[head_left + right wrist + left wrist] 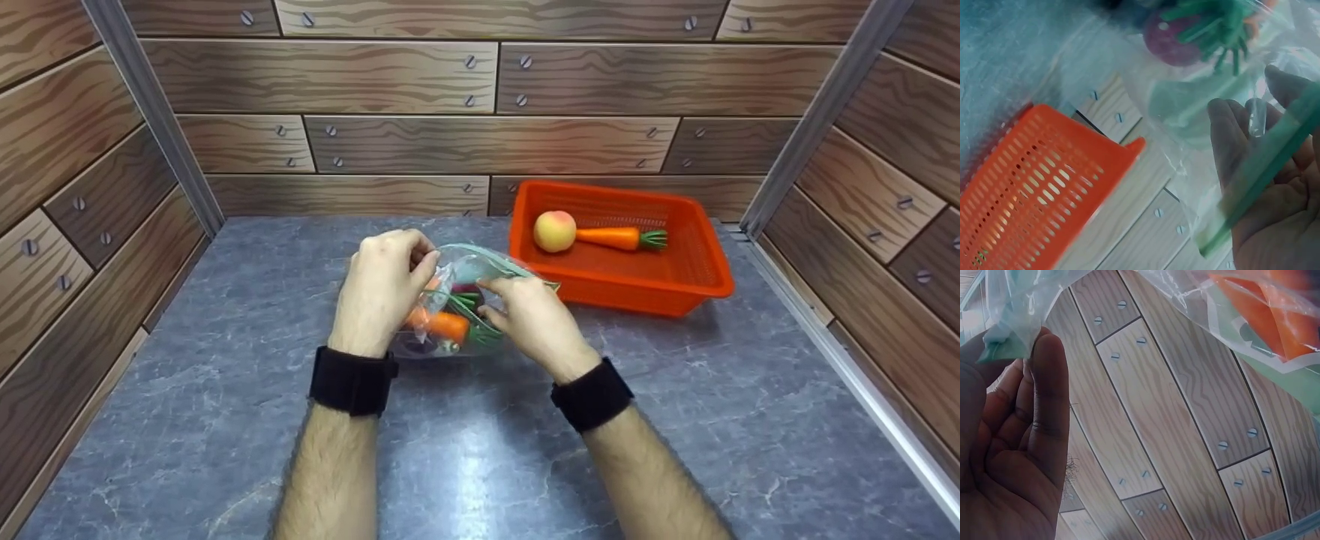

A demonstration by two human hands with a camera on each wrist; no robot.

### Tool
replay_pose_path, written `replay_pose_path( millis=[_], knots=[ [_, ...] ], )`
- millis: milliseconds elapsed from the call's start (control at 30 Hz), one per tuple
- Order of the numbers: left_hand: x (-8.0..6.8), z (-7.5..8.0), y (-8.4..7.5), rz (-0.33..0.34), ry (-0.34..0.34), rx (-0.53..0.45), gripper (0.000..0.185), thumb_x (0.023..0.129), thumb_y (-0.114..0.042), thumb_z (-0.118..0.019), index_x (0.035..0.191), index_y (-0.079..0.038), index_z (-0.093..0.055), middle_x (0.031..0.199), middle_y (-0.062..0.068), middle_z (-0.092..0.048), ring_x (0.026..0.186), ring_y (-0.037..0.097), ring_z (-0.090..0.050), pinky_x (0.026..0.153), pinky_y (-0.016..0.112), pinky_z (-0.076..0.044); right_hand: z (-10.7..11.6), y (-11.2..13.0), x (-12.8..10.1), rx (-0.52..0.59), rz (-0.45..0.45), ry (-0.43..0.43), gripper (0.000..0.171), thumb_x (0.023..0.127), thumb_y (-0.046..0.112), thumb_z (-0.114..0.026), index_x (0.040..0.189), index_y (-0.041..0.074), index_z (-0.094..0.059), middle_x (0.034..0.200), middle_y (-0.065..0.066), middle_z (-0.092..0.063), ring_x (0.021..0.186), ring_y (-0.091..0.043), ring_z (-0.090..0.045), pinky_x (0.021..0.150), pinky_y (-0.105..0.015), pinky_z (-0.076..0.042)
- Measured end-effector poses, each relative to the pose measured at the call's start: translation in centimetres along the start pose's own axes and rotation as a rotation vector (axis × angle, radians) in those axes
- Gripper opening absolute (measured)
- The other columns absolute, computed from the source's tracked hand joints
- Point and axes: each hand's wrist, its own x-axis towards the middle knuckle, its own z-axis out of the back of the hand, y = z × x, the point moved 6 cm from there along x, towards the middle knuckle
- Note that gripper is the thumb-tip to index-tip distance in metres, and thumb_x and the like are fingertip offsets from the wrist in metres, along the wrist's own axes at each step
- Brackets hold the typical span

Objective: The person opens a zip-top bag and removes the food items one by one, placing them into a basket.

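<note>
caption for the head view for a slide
Both hands, left and right, pinch a clear bag of toy vegetables beside an orange basket.

Enclosure walls (487,142): brown wood-plank print, painted screw heads, three sides. Corner posts (150,112): grey metal. Tabletop (225,390): grey marble pattern, soft sheen near front.
</note>
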Motion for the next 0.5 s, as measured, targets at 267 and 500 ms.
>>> replay_pose_path(
  millis=[267,500],
  knots=[
    [0.0,0.1,-0.3,-0.021,-0.002,-0.015,0.011,0.111,-0.013,-0.081,0.107,-0.004,-0.086,0.1,0.013,-0.087,0.088,0.029,-0.083,0.08,0.044,-0.07,-1.5,0.0,0.9,-0.024,0.026,0.02,0.038,0.104,0.013,-0.09,0.141,0.004,-0.082,0.136,-0.015,-0.087,0.128,-0.036,-0.083,0.113,-0.053,-0.068],
    [-0.2,-0.6,-0.7,-0.042,0.014,-0.012,0.011,0.111,-0.014,-0.082,0.107,-0.004,-0.086,0.101,0.012,-0.087,0.089,0.029,-0.084,0.081,0.044,-0.07,-3.1,-0.4,0.7,-0.014,-0.003,0.03,0.041,0.106,0.013,-0.088,0.145,0.006,-0.08,0.137,-0.015,-0.086,0.125,-0.036,-0.084,0.109,-0.054,-0.069]
  ],
)
